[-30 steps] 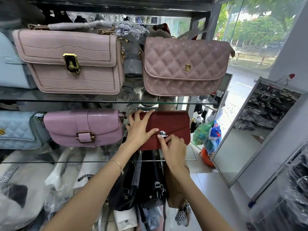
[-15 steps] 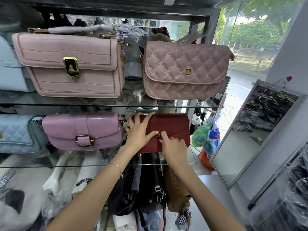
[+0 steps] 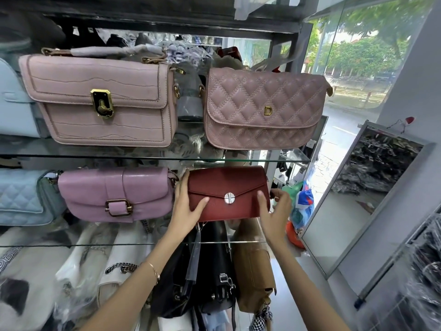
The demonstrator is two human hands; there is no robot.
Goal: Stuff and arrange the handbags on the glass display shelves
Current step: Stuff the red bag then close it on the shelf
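A dark red envelope handbag (image 3: 229, 187) with a round silver clasp stands on the middle glass shelf (image 3: 133, 244), flap closed. My left hand (image 3: 187, 206) grips its left end, thumb across the front. My right hand (image 3: 274, 211) holds its right end, thumb on the front and fingers behind. Left of it stands a pink-purple buckle bag (image 3: 114, 194), then a pale blue quilted bag (image 3: 21, 197). On the upper glass shelf (image 3: 286, 158) stand a pink croc-pattern bag (image 3: 102, 101) and a quilted dusty-pink bag (image 3: 262, 108).
Below the middle shelf hang a black bag (image 3: 210, 278) and a tan bag (image 3: 255, 278), with wrapped white bags (image 3: 83, 271) to the left. A leaning mirror (image 3: 358, 199) stands at the right. A black metal frame post (image 3: 303, 48) edges the shelves.
My right hand left the clasp at the front and moved to the bag's right end. My left hand slid to the left end. The silver clasp now shows, fastened.
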